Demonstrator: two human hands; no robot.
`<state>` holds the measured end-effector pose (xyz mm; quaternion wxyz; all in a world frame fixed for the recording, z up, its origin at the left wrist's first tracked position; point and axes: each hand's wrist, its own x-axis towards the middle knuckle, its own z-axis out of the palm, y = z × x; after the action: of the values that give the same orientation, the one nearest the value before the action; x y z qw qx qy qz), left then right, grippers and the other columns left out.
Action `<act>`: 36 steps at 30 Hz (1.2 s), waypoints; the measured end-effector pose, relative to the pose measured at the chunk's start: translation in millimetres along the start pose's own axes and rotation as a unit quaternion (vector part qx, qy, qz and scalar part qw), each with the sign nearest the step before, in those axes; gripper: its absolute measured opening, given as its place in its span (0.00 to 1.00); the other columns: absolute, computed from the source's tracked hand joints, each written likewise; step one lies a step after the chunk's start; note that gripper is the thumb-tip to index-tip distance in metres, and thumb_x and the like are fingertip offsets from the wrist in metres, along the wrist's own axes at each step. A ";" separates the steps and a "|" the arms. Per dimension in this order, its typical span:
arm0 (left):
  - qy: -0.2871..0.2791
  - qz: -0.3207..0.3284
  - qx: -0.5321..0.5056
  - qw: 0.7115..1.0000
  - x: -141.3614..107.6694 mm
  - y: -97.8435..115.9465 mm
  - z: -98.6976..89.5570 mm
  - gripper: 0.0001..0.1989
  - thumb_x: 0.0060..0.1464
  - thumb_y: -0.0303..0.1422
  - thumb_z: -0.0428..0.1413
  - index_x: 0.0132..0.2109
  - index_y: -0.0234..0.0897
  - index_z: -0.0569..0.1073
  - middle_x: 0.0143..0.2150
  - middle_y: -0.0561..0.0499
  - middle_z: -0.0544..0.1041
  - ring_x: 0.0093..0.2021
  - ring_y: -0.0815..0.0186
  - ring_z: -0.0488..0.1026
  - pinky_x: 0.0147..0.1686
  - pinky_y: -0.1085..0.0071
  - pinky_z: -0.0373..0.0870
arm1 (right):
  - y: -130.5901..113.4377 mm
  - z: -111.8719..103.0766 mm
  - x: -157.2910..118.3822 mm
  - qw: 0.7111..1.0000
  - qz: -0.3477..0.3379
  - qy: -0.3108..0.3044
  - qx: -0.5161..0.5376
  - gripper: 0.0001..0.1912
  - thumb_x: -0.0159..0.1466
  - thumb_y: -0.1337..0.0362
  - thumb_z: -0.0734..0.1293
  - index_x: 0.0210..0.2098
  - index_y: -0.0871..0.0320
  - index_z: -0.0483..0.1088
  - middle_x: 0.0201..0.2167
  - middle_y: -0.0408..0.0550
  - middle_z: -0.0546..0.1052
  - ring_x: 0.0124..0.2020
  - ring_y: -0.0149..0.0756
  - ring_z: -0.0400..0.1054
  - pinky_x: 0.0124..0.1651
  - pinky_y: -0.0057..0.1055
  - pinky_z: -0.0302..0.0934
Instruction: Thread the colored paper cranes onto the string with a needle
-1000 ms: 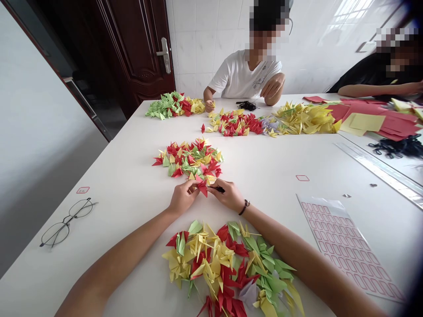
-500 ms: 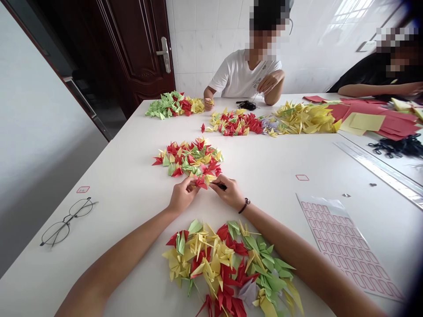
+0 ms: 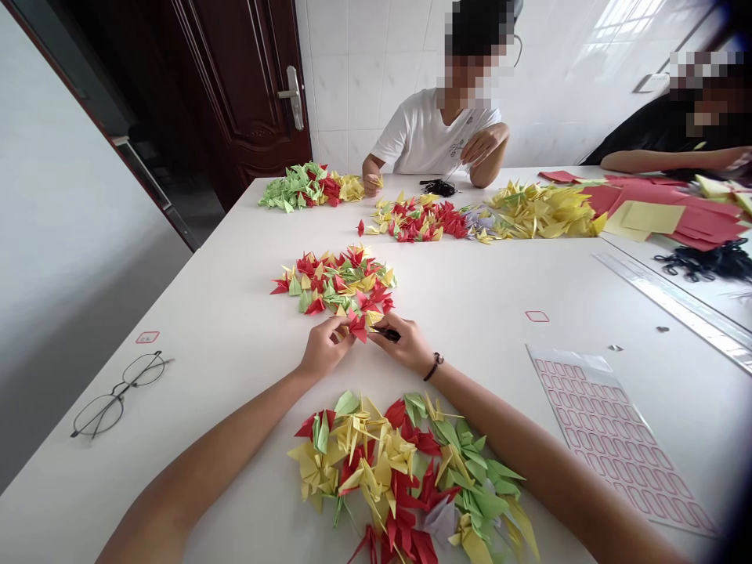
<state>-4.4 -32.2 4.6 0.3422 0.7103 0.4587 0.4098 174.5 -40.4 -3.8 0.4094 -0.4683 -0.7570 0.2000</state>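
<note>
My left hand pinches a red folded paper piece between thumb and fingers at the middle of the white table. Close on its right, my right hand is closed on a small black object, too small to identify; a yellow paper piece lies between the hands. Just beyond them is a pile of red, green and yellow folded papers. A larger loose pile spreads between my forearms.
Eyeglasses lie at the left and a sticker sheet at the right. Farther back are more folded papers, black cords and a ruler. A person in white sits across; another in black is at the right.
The red paper piece has tilted slightly between my hands. My right hand has shifted a little to the left. The person across has moved a raised hand slightly.
</note>
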 end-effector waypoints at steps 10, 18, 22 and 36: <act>0.016 0.013 -0.025 0.999 1.6 -7.0 -0.2 0.12 0.47 0.40 0.55 0.32 0.34 0.71 0.29 0.51 0.71 0.28 0.70 0.67 0.26 0.75 0.64 | 0.3 -0.1 -0.3 1.000 -0.017 -0.022 0.000 0.10 0.56 0.57 0.63 0.28 0.57 0.62 0.25 0.46 0.74 0.23 0.30 0.66 0.27 0.25 0.59; 0.026 -0.064 -0.163 0.984 4.8 -14.4 -0.3 0.21 0.45 0.38 0.57 0.48 0.37 0.67 0.34 0.50 0.71 0.29 0.68 0.70 0.28 0.73 0.67 | 0.4 0.0 -0.4 0.999 -0.016 -0.033 0.001 0.10 0.57 0.57 0.63 0.29 0.58 0.63 0.26 0.47 0.73 0.24 0.31 0.66 0.28 0.26 0.59; 0.032 -0.064 -0.165 0.984 4.7 -12.7 -0.6 0.12 0.42 0.36 0.59 0.34 0.34 0.69 0.31 0.50 0.72 0.31 0.68 0.70 0.30 0.73 0.67 | 0.3 -0.1 -0.3 0.999 -0.011 -0.039 0.003 0.10 0.56 0.58 0.63 0.29 0.58 0.62 0.26 0.47 0.73 0.24 0.31 0.66 0.28 0.27 0.59; -0.051 -0.084 -0.259 0.961 4.8 -5.8 -3.9 0.18 0.37 0.31 0.61 0.27 0.36 0.57 0.28 0.57 0.66 0.26 0.73 0.66 0.26 0.74 0.70 | -2.0 -0.4 0.1 0.999 0.001 -0.050 0.014 0.09 0.57 0.58 0.63 0.28 0.58 0.64 0.26 0.47 0.74 0.25 0.31 0.67 0.29 0.26 0.60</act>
<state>-8.9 -25.3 2.6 0.5704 0.5766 0.3767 0.4476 173.7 -41.3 -2.1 0.3773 -0.4530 -0.7730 0.2340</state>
